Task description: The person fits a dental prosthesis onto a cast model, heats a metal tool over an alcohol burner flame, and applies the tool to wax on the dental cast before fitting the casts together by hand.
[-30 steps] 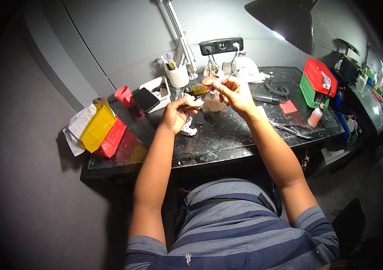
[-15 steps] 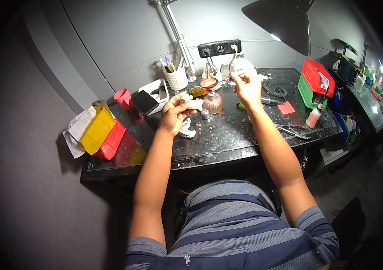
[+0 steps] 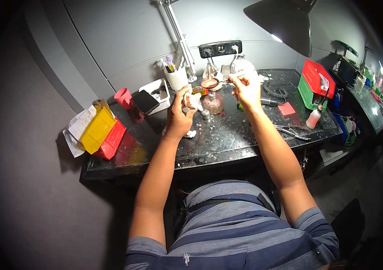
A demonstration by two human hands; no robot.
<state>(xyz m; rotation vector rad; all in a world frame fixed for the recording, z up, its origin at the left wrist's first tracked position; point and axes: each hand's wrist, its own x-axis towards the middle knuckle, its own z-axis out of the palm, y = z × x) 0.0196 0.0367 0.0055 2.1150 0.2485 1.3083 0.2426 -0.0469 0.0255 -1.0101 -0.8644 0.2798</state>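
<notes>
Because the black workbench [image 3: 227, 135] is crowded, a careless elbow could upset something. Left hand [image 3: 179, 117] and right hand [image 3: 248, 93]: both grasping, neither free to catch a fall. Ribbed glass jar [image 3: 213, 104] between them, dark dish [image 3: 210, 88] of red material above; a bump could tip it. Dental model [image 3: 192, 101], in the left fingers beside the jar: could slip if held loosely. Slim tool [image 3: 226, 81], pinched in the right, end near the dish: a hard nudge could spill the contents. Contact: I cannot tell.
</notes>
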